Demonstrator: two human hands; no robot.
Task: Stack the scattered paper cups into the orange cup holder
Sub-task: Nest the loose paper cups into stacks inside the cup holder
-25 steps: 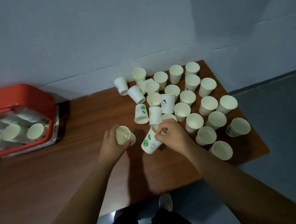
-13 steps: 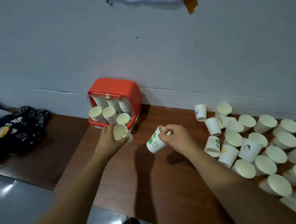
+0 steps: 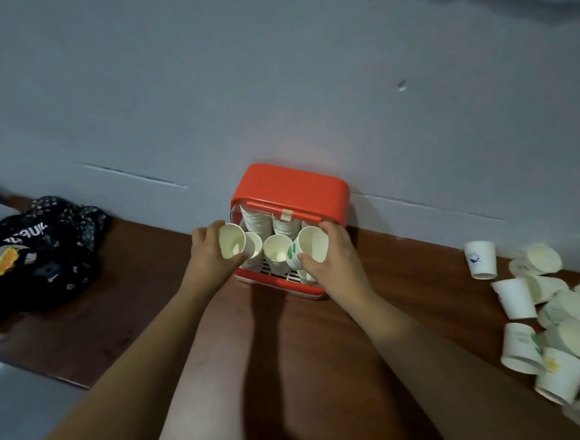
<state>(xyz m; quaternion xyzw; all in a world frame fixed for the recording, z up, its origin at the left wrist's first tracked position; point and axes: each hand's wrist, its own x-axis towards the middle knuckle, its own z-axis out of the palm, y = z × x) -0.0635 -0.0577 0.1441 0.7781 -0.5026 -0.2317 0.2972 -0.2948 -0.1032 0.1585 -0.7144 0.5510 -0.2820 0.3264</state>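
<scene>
Orange cup holder (image 3: 290, 189): 12 o'clock on table (image 3: 133, 299), against wall (image 3: 272, 83); cup stacks (image 3: 256, 218) inside.
Left hand (image 3: 208, 256): fingers curled round 1 plain cup (image 3: 232, 245), holder's 9 o'clock side.
Right hand (image 3: 332, 261): grips 1 green-printed cup (image 3: 309, 249), holder's 3 o'clock side.
Scattered cups (image 3: 564, 338): 4 o'clock.
Black bag (image 3: 40, 251): 9 o'clock.

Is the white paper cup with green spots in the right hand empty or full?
Empty: the green-spotted white paper cup tilts its mouth toward the camera, showing a bare inside.
</scene>
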